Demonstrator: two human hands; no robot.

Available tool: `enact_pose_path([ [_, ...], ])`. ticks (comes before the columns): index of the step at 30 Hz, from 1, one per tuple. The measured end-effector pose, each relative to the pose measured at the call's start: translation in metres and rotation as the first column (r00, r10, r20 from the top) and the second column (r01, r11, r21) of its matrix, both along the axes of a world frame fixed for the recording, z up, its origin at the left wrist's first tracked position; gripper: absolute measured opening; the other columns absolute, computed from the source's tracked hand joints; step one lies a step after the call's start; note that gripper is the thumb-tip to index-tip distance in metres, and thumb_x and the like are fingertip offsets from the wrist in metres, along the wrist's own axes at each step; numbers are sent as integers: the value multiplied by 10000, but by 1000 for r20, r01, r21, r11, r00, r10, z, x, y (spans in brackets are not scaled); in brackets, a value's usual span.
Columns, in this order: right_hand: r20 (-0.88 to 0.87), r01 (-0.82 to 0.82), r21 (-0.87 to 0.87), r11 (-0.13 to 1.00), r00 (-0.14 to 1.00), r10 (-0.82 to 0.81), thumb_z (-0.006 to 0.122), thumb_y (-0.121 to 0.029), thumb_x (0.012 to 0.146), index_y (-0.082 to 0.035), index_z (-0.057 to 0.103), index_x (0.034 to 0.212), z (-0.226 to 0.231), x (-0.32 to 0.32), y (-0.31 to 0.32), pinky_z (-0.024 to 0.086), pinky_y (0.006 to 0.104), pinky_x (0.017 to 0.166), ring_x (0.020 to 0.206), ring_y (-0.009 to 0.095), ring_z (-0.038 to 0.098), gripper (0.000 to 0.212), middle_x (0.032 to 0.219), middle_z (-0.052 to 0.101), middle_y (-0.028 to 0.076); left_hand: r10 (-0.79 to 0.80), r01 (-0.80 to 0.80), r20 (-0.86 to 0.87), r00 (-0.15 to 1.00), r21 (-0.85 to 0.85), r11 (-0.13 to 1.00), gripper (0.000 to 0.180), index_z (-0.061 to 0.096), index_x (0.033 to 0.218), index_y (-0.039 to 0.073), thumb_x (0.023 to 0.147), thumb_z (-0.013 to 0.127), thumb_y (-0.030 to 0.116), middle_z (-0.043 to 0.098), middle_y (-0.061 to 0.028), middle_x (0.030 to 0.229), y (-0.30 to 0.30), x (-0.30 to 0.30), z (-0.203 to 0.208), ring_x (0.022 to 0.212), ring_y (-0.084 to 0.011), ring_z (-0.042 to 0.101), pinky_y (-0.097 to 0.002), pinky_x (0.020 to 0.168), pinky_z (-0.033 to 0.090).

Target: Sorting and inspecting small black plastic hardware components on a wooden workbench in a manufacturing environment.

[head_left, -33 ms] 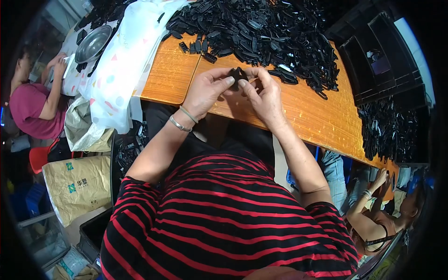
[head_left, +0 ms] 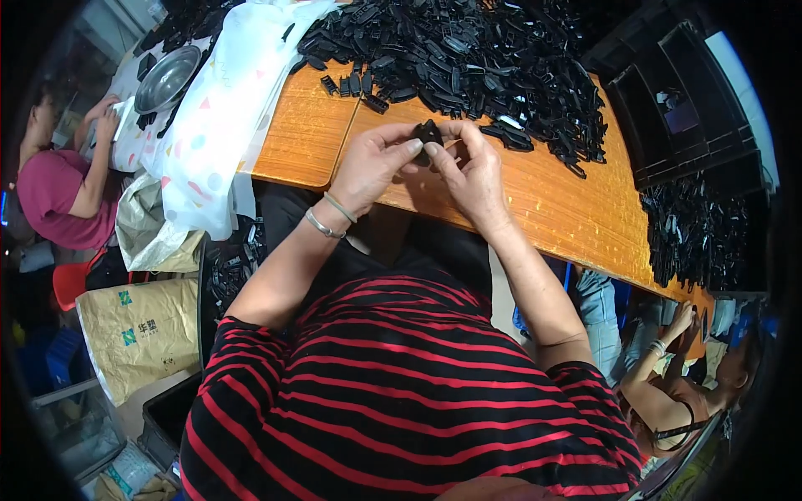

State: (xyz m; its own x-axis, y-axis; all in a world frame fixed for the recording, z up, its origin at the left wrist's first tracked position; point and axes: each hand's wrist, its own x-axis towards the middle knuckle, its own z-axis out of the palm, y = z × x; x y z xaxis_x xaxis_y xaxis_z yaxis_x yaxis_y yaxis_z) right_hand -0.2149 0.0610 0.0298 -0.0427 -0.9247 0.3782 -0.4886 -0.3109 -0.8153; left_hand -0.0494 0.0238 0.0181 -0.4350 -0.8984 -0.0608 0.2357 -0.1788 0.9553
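Both my hands meet over the near edge of the wooden table, with a small black plastic piece (head_left: pixel 427 134) between them. My left hand (head_left: pixel 376 160) pinches it from the left with thumb and fingers. From the other side, my right hand (head_left: pixel 470 167) grips it the same way, the thumb bent against its lower end. Fingers cover part of the piece, so its exact kind does not show. Just beyond my hands spreads a large heap of slim black plastic pieces (head_left: pixel 455 63). Several loose ones (head_left: pixel 355 83) lie at its near left side.
The wooden table (head_left: pixel 551 209) runs under my hands. Black crates (head_left: pixel 689 100) stand at the right, above another heap of black pieces (head_left: pixel 693 234). Patterned plastic sheeting (head_left: pixel 209 125) and a metal bowl (head_left: pixel 167 79) are at the left. One person sits at each side.
The black plastic piece has tilted slightly between my fingers. My left wrist has shifted a little; both hands keep their grip.
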Motion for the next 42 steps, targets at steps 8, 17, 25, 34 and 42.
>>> enact_pose_path([
  [8, 185, -30, 9, 999, 982, 28, 664, -23, 885, 4, 618, 1067, 2, 4, 6, 488, 196, 579, 651, 49, 594, 190, 806, 640, 12, -32, 90, 153, 988, -388, 917, 294, 621, 1196, 3, 936, 620, 141, 652, -9, 990, 3, 2, 2, 802, -67, 589, -192, 722, 480],
  [17, 348, -85, 159, 984, 937, 25, 664, -40, 892, 11, 637, 1097, 10, -2, 9, 482, 201, 564, 599, 51, 577, 213, 720, 634, -1, 15, -21, -123, 992, -43, 999, 325, 571, 1196, -40, 895, 649, 56, 655, -45, 936, 5, 6, -5, 790, -69, 613, -188, 688, 486],
  [25, -15, -20, -3, 1000, 1000, 20, 683, -24, 862, 13, 659, 1035, 3, -1, 7, 473, 201, 590, 643, 61, 582, 179, 837, 597, 27, 57, -65, -106, 993, -69, 996, 275, 601, 1155, 19, 895, 662, 84, 665, -2, 888, 6, 4, -7, 718, -44, 606, -162, 624, 470],
  [34, -142, -1, -115, 993, 990, -16, 729, -35, 803, -11, 664, 1003, 3, 4, 10, 485, 254, 576, 651, 133, 608, 212, 818, 598, 71, 86, -100, -82, 993, -191, 976, 262, 597, 1163, 2, 918, 638, 86, 672, -4, 915, 10, 2, -12, 727, -24, 591, -158, 622, 462],
  [42, -163, 91, -215, 972, 978, -128, 777, -82, 747, -30, 573, 1130, -13, 25, 25, 498, 325, 565, 657, 225, 617, 436, 855, 560, 103, 114, -131, -108, 988, -168, 977, 223, 610, 1143, 21, 989, 544, 169, 661, 5, 938, 29, -4, -8, 690, -16, 555, -156, 614, 435],
])
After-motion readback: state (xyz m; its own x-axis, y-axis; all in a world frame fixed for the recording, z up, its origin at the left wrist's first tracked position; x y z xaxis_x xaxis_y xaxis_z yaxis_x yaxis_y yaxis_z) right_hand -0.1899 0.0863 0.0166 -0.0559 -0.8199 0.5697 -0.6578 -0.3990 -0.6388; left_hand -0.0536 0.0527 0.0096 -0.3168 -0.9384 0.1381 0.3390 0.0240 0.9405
